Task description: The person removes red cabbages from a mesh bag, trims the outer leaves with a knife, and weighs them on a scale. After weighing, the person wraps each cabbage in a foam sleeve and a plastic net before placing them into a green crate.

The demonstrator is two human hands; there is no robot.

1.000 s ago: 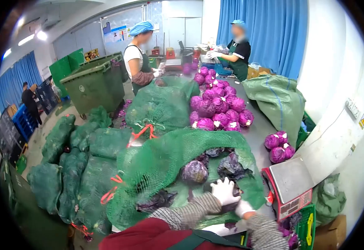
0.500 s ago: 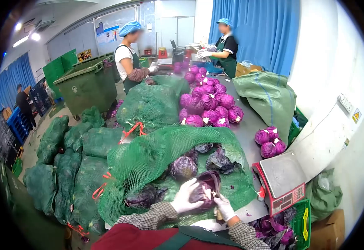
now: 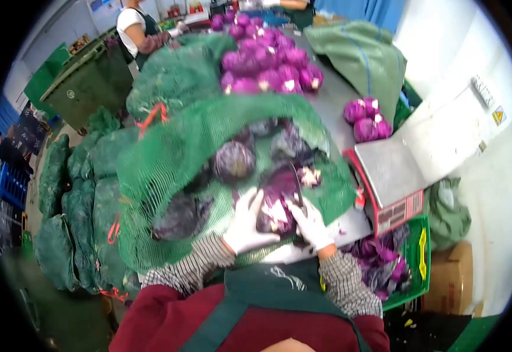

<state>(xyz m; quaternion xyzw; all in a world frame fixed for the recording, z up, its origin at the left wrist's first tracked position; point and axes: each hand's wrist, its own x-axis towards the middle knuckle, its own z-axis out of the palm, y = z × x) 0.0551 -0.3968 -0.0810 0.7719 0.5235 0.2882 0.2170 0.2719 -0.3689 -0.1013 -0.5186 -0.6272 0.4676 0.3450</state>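
Note:
A red cabbage [image 3: 277, 212] with a pale cut stem end sits between my hands over the front of a green mesh sack. White-gloved, my left hand [image 3: 249, 222] is wrapped around its left side. My right hand [image 3: 311, 226], also gloved, grips its right side, the thumb near the pale stem. A narrow dark thing under the right palm is too blurred to name. A dark outer leaf [image 3: 284, 175] stands up at the cabbage's far side. Beyond it lies a pale-based trimmed piece [image 3: 310, 176]. More unpeeled cabbages [image 3: 233, 161] lie in the open mesh sack [image 3: 174, 146].
A red scale [image 3: 388, 176] stands at right, near several trimmed cabbages [image 3: 367, 120]. A green crate [image 3: 421, 264] of leaf scraps is below it. Heaped purple cabbages [image 3: 267, 61] cover the far table. Full mesh sacks [image 3: 80, 205] lie at left. A co-worker [image 3: 140, 35] stands far left.
My view has tipped downward, so the scene sits higher. The cabbage's pale stem end now faces up more. A pale-based trimmed piece now shows on the mesh beyond it.

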